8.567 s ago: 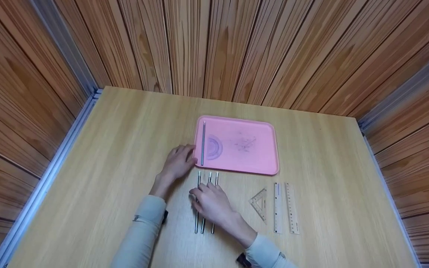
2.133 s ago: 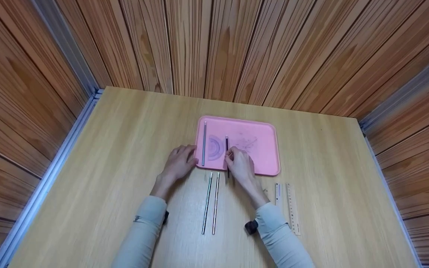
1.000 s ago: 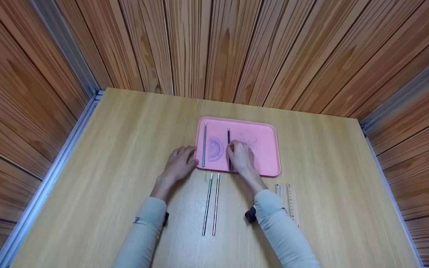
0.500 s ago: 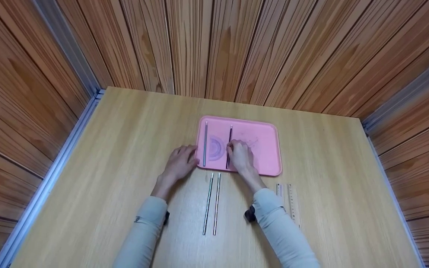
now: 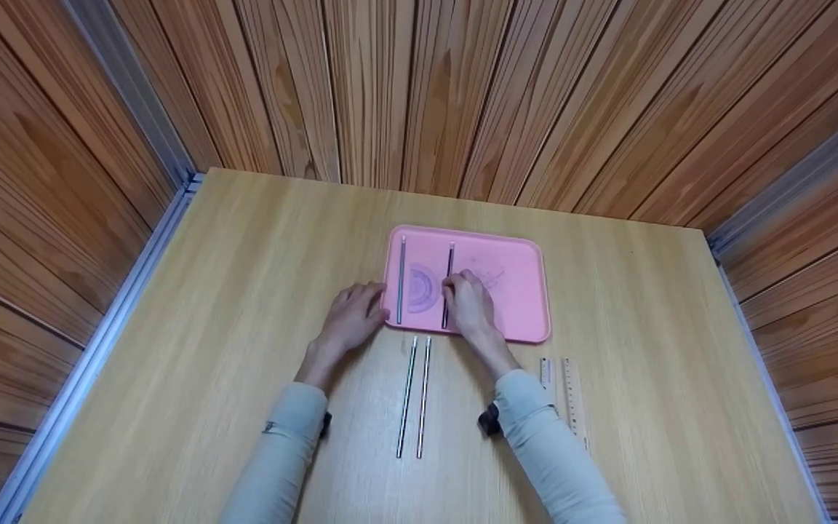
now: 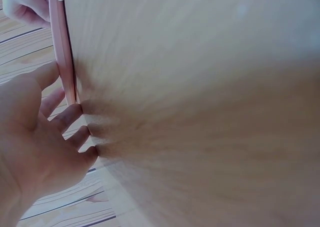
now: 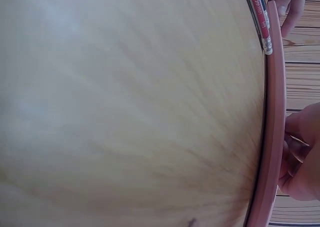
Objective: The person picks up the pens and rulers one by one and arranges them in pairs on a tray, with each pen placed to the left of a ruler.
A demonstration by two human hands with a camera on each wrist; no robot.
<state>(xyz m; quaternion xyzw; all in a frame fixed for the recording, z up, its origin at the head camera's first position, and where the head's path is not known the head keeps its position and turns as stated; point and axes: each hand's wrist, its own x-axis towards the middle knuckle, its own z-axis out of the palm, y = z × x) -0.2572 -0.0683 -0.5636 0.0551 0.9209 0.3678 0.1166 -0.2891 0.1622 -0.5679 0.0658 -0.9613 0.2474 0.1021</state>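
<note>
My right hand [image 5: 471, 306] is over the pink tray [image 5: 521, 320], pinching a dark pencil [image 5: 450, 255] that lies lengthwise near the tray's middle. Part of that pencil is hidden behind the fingers. To its left in the tray are a see-through purple protractor [image 5: 423, 287] and a grey-green pencil [image 5: 401, 280] along the left side. My left hand [image 5: 348, 316] rests at the tray's near left corner; in the left wrist view its thumb touches the rim [image 6: 61, 52] and its other fingertips reach the table. Two shiny pencils, one greenish [image 5: 407, 397] and one pinkish [image 5: 425, 397], lie in front of the tray.
Two clear rulers, one on the left [image 5: 546, 371] and one on the right [image 5: 572, 393], lie right of the right forearm, partly covered by its sleeve [image 5: 546, 437]. Wood-panelled walls [image 5: 433, 94] enclose the table [image 5: 244, 240] at the back and sides.
Since the oldest frame, my right hand has brought the dark pencil from the table into the tray and laid it right of the protractor. The right sleeve now covers the set square. Left hand unmoved.
</note>
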